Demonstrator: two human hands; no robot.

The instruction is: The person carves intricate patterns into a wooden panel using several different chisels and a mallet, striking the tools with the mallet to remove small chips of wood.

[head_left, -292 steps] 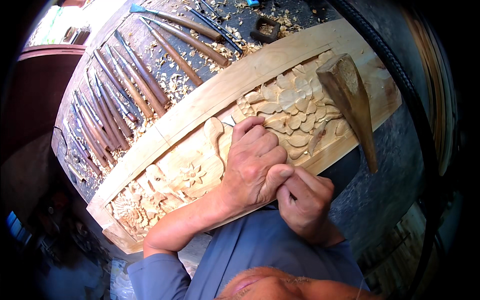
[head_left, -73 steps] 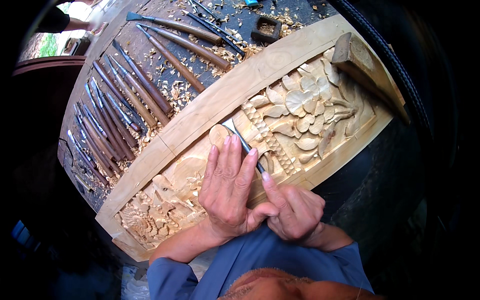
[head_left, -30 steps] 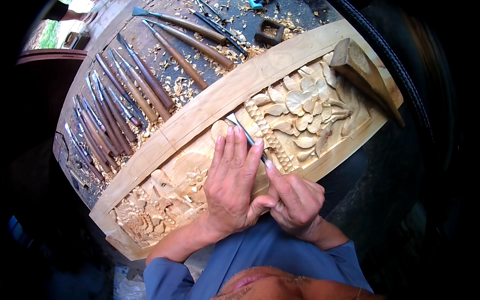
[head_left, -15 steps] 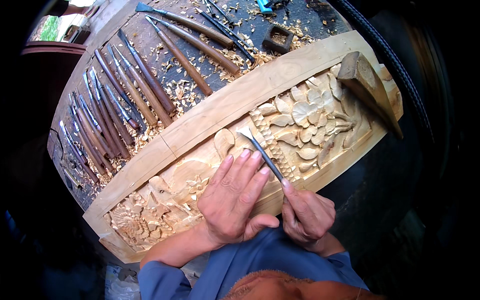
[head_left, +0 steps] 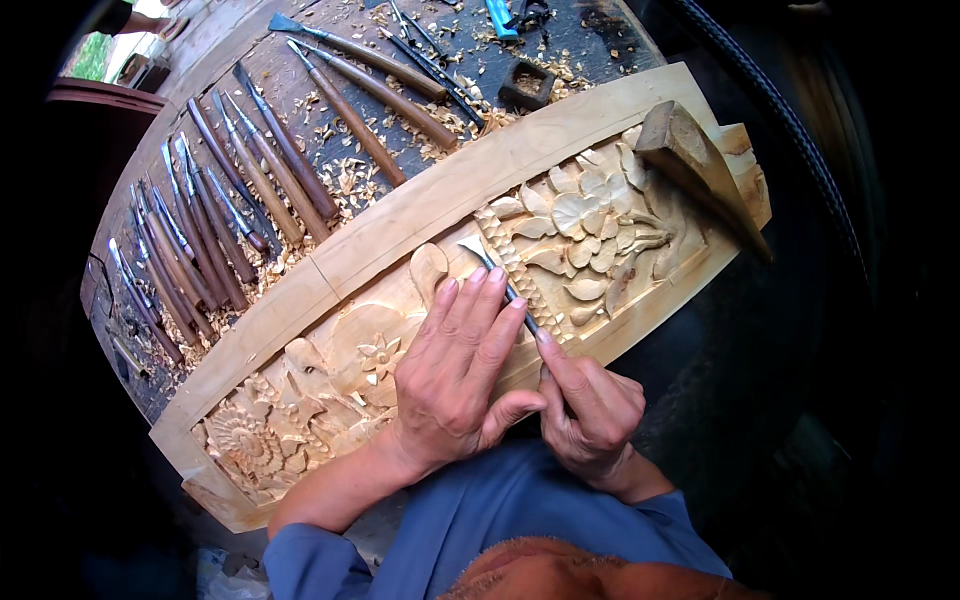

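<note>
My right hand [head_left: 595, 410] grips a chisel [head_left: 510, 290] with a dark shaft and a pale, flared blade. The blade rests on the plain sunken ground of a carved wooden panel [head_left: 530, 145], just left of a notched strip. My left hand [head_left: 455, 380] lies nearly flat over the panel, fingers stretched out and thumb apart. Its fingertips meet the chisel's shaft a little behind the blade. Carved flowers and leaves [head_left: 590, 220] stand in relief right of the strip. More carved flowers [head_left: 245, 440] fill the panel's left part.
Beyond the panel, several wooden-handled chisels [head_left: 285, 150] lie on a dark worktable [head_left: 330, 40] amid wood shavings. A thick wooden block like a mallet [head_left: 690, 160] lies across the panel's right end. A small square box [head_left: 525, 85] and a dark cable [head_left: 780, 115] are near.
My left hand has shifted slightly right, and its fingertips now meet the chisel's shaft. The whole view has shifted a little. The right hand keeps its grip.
</note>
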